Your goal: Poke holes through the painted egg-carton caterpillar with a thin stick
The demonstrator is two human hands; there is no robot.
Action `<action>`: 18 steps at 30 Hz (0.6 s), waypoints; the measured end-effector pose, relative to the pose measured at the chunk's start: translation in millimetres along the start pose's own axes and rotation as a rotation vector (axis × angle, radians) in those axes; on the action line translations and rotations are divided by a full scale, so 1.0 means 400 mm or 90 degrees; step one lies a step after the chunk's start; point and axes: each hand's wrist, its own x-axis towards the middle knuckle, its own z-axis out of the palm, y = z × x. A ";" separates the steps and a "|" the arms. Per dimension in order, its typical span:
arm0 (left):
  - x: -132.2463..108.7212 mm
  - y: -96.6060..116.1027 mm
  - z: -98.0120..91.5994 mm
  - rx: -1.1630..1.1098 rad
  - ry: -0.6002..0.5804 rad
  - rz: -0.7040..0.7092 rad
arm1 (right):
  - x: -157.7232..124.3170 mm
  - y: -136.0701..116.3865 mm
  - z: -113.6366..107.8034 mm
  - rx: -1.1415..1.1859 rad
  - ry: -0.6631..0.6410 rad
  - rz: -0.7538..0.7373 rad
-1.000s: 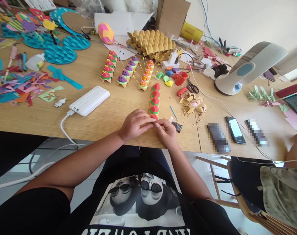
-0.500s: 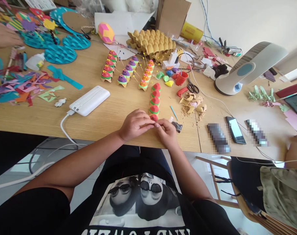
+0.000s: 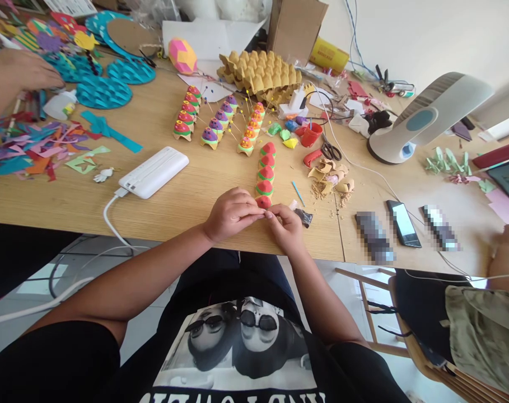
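Observation:
At the near end of a red and green egg-carton caterpillar (image 3: 266,173), my left hand (image 3: 234,215) and my right hand (image 3: 284,226) meet with fingertips pinched together. Whatever lies between the fingertips is too small to make out. A small dark spot shows on the caterpillar's nearest red bump, just beyond my fingers. Right of my right hand lies a small dark packet (image 3: 304,217), and a thin blue stick (image 3: 298,193) rests behind it. Three decorated egg-carton strips, including a purple one (image 3: 219,122), stand farther back, with pins sticking out.
A white power bank (image 3: 154,172) with a cable lies on the left. Scissors (image 3: 330,151), a red cup (image 3: 310,135) and torn carton bits (image 3: 332,178) are on the right, near a grey-white lamp-like device (image 3: 426,117). A co-worker's hand (image 3: 27,70) is at far left.
The co-worker's hand at the far left has moved right and down, over the pens and glue bottle. My own hands have stayed nearly still.

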 end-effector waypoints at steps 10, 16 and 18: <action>-0.001 0.002 0.000 0.016 -0.015 -0.031 | 0.001 -0.001 -0.001 -0.015 -0.004 0.017; 0.001 0.002 0.002 0.027 -0.014 -0.032 | -0.002 0.004 -0.001 -0.005 0.010 0.032; 0.000 0.001 0.002 0.021 -0.011 -0.017 | -0.002 0.005 -0.001 0.002 0.018 0.030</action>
